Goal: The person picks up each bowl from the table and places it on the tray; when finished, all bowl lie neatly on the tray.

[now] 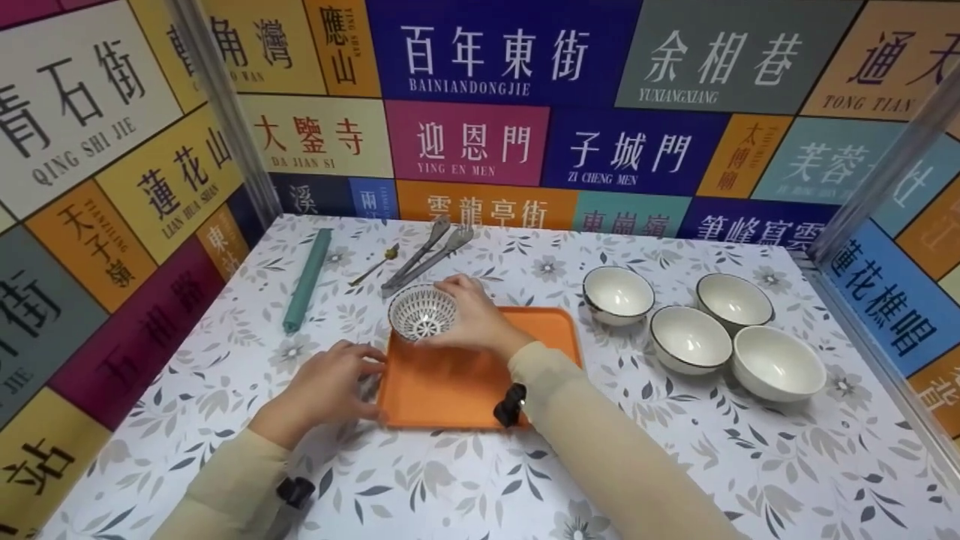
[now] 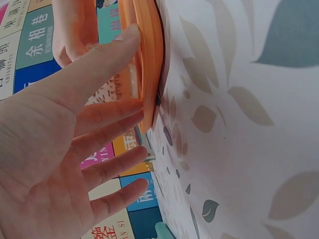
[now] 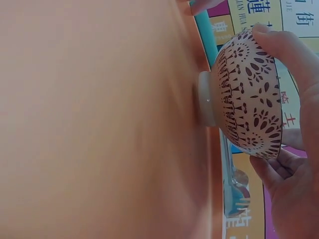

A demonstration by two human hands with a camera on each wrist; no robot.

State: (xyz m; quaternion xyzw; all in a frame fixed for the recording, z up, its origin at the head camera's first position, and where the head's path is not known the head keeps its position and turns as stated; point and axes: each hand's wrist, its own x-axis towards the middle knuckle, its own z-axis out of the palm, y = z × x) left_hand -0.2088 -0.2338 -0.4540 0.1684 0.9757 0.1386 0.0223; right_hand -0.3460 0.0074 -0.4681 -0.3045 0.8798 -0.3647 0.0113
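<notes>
My right hand (image 1: 476,319) grips a bowl (image 1: 421,311) with a dark pattern by its rim, over the far left corner of the orange tray (image 1: 442,397). In the right wrist view, thumb and fingers lie on opposite sides of the patterned bowl (image 3: 251,94), and its white foot is at or just above the tray; contact is hard to tell. At the tray's left edge is my left hand (image 1: 326,386), its fingers spread and fairly straight. The left wrist view has its thumb and forefinger at the tray rim (image 2: 149,55).
Several white bowls (image 1: 690,341) stand grouped right of the tray. Behind it lie a metal fork (image 1: 442,251), another metal utensil (image 1: 420,251) and a small spoon (image 1: 375,265). A green rolled stick-like thing (image 1: 307,281) lies at the left. Printed panels (image 1: 465,142) wall the table.
</notes>
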